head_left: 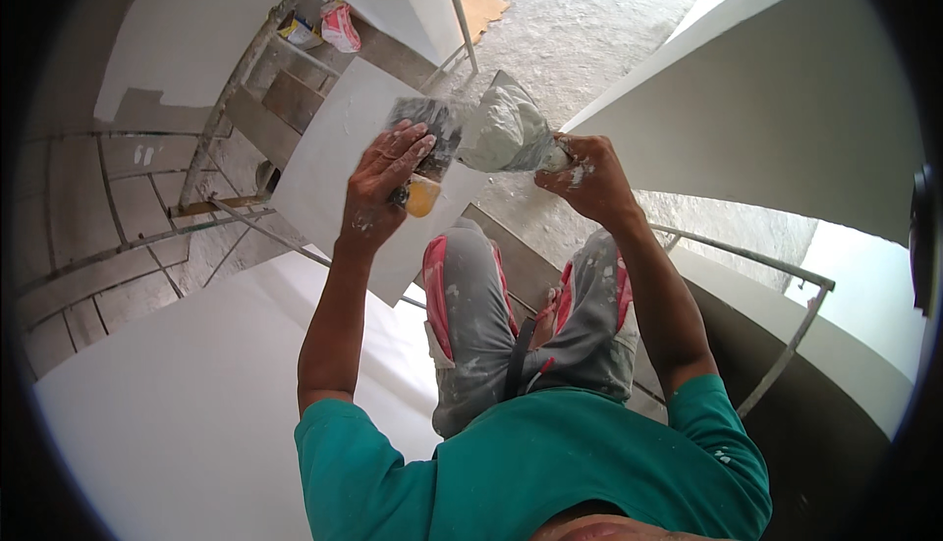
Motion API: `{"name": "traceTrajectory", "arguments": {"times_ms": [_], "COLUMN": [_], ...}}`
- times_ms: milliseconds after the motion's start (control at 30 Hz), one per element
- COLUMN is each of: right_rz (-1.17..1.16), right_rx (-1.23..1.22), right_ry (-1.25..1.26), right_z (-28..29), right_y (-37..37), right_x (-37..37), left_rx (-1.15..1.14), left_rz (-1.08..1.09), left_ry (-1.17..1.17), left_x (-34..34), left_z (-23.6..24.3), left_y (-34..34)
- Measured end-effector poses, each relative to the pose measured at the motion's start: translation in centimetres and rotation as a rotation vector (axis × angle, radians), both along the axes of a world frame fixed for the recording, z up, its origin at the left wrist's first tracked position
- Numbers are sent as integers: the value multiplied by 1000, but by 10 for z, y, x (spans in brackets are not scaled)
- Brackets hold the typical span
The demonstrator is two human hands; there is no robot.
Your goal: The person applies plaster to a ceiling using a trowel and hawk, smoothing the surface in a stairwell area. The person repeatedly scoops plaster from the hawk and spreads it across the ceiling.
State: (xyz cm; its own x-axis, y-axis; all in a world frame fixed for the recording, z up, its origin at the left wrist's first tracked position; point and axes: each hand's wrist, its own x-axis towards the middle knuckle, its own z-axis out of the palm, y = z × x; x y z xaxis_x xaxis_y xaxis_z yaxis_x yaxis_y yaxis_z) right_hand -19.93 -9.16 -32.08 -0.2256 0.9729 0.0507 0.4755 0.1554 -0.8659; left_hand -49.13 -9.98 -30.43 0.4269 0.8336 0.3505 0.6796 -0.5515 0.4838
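Observation:
My left hand (388, 173) is closed on a wide putty knife (424, 109), its dark metal blade smeared white and a yellow part of its handle (422, 197) showing below my fingers. My right hand (584, 178) grips a second putty knife (540, 148), whose blade carries a thick lump of pale putty (501, 124). The two blades meet or nearly meet in front of me, above a white board (324, 178). White specks cover both hands and my grey-and-pink trousers (471, 315).
Metal scaffold tubes (805, 276) and planks (295, 99) surround me. Small bags (339, 26) lie on the planks at upper left. Beyond are a pale rough floor (530, 40), a cardboard sheet (476, 6), a curved wall (756, 99) at right and a white surface (177, 364) at lower left.

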Motion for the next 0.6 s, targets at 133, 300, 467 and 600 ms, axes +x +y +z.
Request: {"name": "traceTrajectory", "arguments": {"times_ms": [133,300,467,600], "right_rz": [-73,-158,-275,-358], "right_rx": [-159,-43,-17,60], "right_ry": [125,304,468,536], "right_z": [116,185,249,263], "right_y": [-5,-21,-35,-59], "right_x": [10,32,26,20], "left_rx": [-348,-800,-1138,-1178], "left_rz": [381,777,552,436], "left_ry": [-256,-1629,-1998,-1902], "left_x": [1,68,154,192], "left_z": [69,184,319,376], "left_y": [-14,-78,-103,-93]}}
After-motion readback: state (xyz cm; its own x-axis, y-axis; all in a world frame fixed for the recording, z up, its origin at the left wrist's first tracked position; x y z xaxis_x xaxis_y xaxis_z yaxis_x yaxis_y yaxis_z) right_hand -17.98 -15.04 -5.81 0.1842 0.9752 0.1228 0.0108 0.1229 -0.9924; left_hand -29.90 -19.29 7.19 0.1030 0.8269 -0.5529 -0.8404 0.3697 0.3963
